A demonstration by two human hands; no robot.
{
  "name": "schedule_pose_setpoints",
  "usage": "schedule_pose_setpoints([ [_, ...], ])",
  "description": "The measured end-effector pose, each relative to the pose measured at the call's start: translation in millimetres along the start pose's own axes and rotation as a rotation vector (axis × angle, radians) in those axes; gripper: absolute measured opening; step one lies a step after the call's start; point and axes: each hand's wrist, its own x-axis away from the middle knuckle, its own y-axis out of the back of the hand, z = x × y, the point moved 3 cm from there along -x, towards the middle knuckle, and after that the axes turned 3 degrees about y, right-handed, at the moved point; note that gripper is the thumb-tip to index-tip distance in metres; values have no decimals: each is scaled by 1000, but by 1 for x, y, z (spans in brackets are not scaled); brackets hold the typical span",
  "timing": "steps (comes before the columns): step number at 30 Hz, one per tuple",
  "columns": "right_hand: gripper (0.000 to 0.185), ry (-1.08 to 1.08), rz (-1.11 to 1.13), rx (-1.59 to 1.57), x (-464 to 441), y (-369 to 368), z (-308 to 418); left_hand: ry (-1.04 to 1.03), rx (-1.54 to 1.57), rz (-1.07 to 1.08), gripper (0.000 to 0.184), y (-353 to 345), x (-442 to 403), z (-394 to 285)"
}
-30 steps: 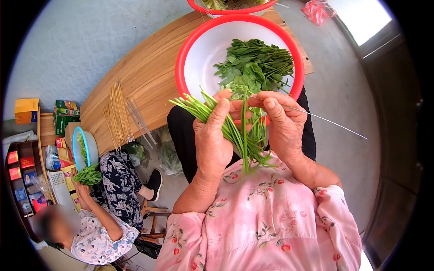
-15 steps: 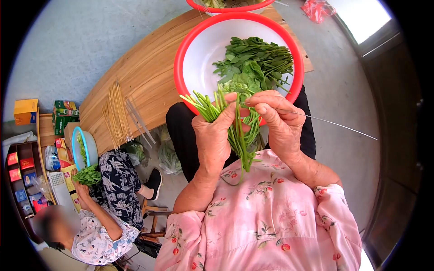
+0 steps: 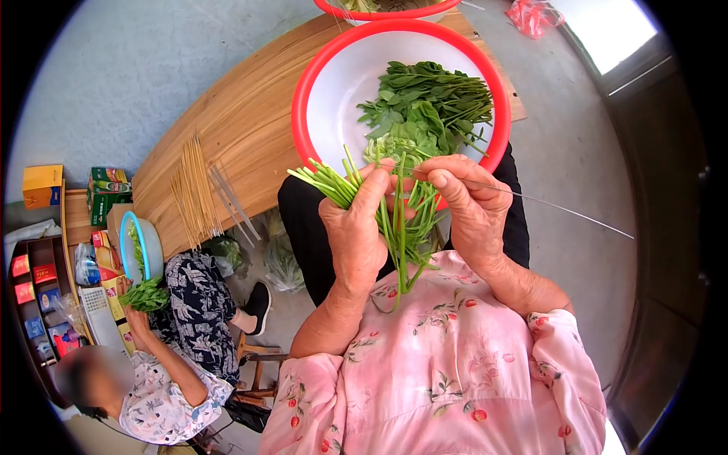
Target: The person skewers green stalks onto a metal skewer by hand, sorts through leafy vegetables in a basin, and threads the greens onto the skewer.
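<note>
My left hand [image 3: 355, 241] is closed around a bunch of thin green stems [image 3: 324, 182], whose cut ends stick out to the left. Longer stems and leaves hang from it toward my lap. Between thumb and fingers, my right hand [image 3: 472, 203] pinches a thin metal skewer [image 3: 570, 210], its long end pointing right. The skewer's other end reaches the stems near my left fingertips; whether it pierces them is hard to see. Just beyond my hands, a white basin with a red rim [image 3: 303, 95] holds leafy greens [image 3: 432, 91] in bundles.
The basin sits by a wooden table [image 3: 250, 106] that carries wooden skewers [image 3: 196, 193] and metal skewers [image 3: 233, 201]. Another red-rimmed basin [image 3: 425, 14] stands behind. At left, a seated person [image 3: 171, 394] holds greens beside a blue basin [image 3: 152, 246]. Bagged vegetables [image 3: 280, 262] lie below the table.
The stem bunch in my left hand has shifted slightly left and spread, and one or two stems stand apart from it near the fingertips. My right hand and the skewer have barely moved.
</note>
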Motion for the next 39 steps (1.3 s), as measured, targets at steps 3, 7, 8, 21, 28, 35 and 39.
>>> schedule_pose_setpoints([
  [3,17,-15,-20,-12,2,0,1,29,19,1,19,0,-1,0],
  [7,13,46,-11,3,1,2,-4,50,59,-8,16,0,-2,1],
  [8,13,46,-11,3,1,1,-4,50,59,-8,16,0,-3,1],
  [21,11,87,-23,-8,0,-5,-3,18,119,-33,12,-3,-4,-2],
  [28,11,94,-31,-52,1,-6,-6,-40,49,-30,14,-5,-2,-5],
  [35,11,210,-2,70,0,-4,-6,-72,-181,190,20,-1,-3,1],
  [39,13,-10,-128,-90,-1,5,-16,10,-23,128,30,-4,-3,2],
])
